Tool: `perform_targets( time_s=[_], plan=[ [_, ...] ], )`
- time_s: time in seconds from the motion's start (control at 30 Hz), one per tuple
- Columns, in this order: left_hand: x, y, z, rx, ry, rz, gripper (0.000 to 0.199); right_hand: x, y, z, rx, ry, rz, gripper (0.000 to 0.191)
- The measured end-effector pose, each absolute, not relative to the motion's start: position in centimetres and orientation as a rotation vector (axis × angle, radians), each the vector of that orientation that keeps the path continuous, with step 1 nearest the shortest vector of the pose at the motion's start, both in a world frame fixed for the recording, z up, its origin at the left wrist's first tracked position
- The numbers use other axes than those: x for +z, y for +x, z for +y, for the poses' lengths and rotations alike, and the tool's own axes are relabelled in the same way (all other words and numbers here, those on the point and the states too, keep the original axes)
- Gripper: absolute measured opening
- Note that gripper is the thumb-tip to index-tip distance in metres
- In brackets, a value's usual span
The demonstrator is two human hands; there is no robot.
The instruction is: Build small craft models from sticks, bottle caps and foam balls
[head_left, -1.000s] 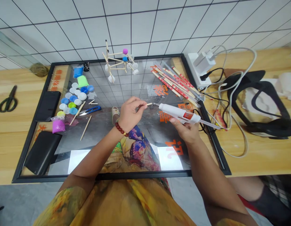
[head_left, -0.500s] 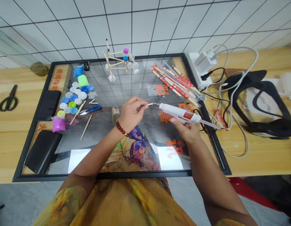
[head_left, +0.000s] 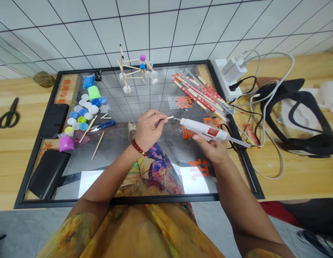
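Observation:
My left hand [head_left: 150,129] pinches a short wooden stick [head_left: 170,117], whose free end points right. My right hand [head_left: 213,148] is wrapped round a white hot glue gun [head_left: 197,127]; a clear glue stick [head_left: 239,142] juts from its back. The gun's metal nozzle [head_left: 177,119] is close to the stick's tip; whether they touch I cannot tell. Beyond my hands stands a small frame of glued sticks [head_left: 132,74] with white discs, a pink ball [head_left: 142,57] and a blue ball [head_left: 142,66].
Wrapped chopsticks [head_left: 201,95] lie at the back right, near a power strip [head_left: 228,80] with tangled cables. On the left are coloured caps [head_left: 83,112], blue snips [head_left: 103,125], a phone [head_left: 55,120] and a black wallet [head_left: 49,173]. Scissors [head_left: 9,114] lie farther left.
The glue gun's nozzle has shifted slightly left, and the stick's tip now looks a little apart from it. Both hands keep their grips. A shoe has come into sight at the lower right.

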State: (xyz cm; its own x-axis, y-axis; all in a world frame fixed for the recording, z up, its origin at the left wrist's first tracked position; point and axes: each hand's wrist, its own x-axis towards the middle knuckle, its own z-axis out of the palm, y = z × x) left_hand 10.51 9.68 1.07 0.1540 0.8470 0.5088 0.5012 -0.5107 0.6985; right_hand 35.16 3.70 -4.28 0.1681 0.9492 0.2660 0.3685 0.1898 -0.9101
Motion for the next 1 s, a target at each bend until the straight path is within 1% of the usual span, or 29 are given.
perform_targets(
  time_s=[0.23,0.5,0.63,0.8,1.0],
  plan=[
    [1.1,10.6,9.5,1.259,2.126,1.339,0.009,-4.1,35.1,3.8,0.622,-1.265,-1.456,0.026],
    [1.5,10.6,9.8,1.326,1.9,1.278,0.01,-0.6,33.6,3.8,0.624,-1.157,-1.631,0.015],
    [1.8,10.5,10.0,1.313,1.725,1.283,0.01,-1.1,33.8,4.2,0.546,-1.324,-1.573,0.023],
    [1.9,10.4,10.3,1.369,1.613,1.235,0.007,-2.3,34.7,5.3,0.281,-1.671,-1.536,0.037],
    [2.1,10.3,10.4,1.395,1.527,1.21,0.006,-2.2,35.1,5.9,0.303,-1.797,-1.537,0.04]
  ],
)
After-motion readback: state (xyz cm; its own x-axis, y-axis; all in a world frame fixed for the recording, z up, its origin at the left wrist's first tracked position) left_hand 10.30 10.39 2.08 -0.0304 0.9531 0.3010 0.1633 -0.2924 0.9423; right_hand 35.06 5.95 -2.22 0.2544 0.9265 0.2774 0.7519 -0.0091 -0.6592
